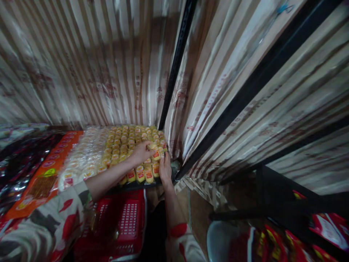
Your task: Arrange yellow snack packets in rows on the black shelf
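A shelf holds rows of small yellow wrapped packets (128, 140) with red labels. My left hand (141, 152) reaches across them and its fingers close on one yellow packet (152, 146) near the right end of the rows. My right hand (165, 168) rests at the shelf's front right corner, fingers curled against the packets there; what it holds, if anything, is hidden. Both sleeves are pale with red patches.
White wrapped packets (81, 160) lie left of the yellow ones, then an orange packaged strip (45, 174) and dark shiny bags (19, 160). A red plastic basket (122, 218) sits below the shelf. Black rack posts (177, 62) and plastic curtains surround it. Red packets (272, 243) lie at lower right.
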The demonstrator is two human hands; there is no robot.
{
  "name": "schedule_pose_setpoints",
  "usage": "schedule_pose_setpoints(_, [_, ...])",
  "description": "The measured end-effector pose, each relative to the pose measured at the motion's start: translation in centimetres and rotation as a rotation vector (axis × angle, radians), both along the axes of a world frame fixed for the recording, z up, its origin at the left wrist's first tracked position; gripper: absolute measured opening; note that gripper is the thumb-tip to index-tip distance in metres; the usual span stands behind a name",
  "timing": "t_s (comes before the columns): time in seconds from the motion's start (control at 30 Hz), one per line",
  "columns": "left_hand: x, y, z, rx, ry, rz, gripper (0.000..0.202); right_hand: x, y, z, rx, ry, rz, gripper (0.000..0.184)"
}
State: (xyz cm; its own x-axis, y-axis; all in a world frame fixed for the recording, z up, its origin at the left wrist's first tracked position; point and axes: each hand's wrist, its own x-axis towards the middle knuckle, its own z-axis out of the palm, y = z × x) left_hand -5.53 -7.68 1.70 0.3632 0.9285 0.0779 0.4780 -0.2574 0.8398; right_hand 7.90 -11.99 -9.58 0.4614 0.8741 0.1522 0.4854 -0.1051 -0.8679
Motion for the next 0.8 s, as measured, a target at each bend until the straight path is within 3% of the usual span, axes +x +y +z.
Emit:
schedule_pose_setpoints(0.13, [3.5,3.2,0.7,0.086,0.145,0.041,0.023,-0.4,0.6,-0.2,-0.016,0.007,-0.009,0.07])
schedule_pose_setpoints(0.37, [8.3,6.5,-0.5,0.144,0.171,-0.036,0.026,-0.8,0.7,-1.2,0.141,-0.16,-0.07,0.058])
schedule_pose_setpoints(0.6, [9.7,7.4,-1.3,0.142,0.413,-0.134,0.024,-0.7,0.7,-1.2,0.215,-0.285,-0.185,0.049])
schedule_pose_setpoints(0.8, [10.0,7.8,-2.6,0.097,0.362,-0.129,0.01,-0.4,0.5,-0.9,0.198,-0.26,-0.128,0.052])
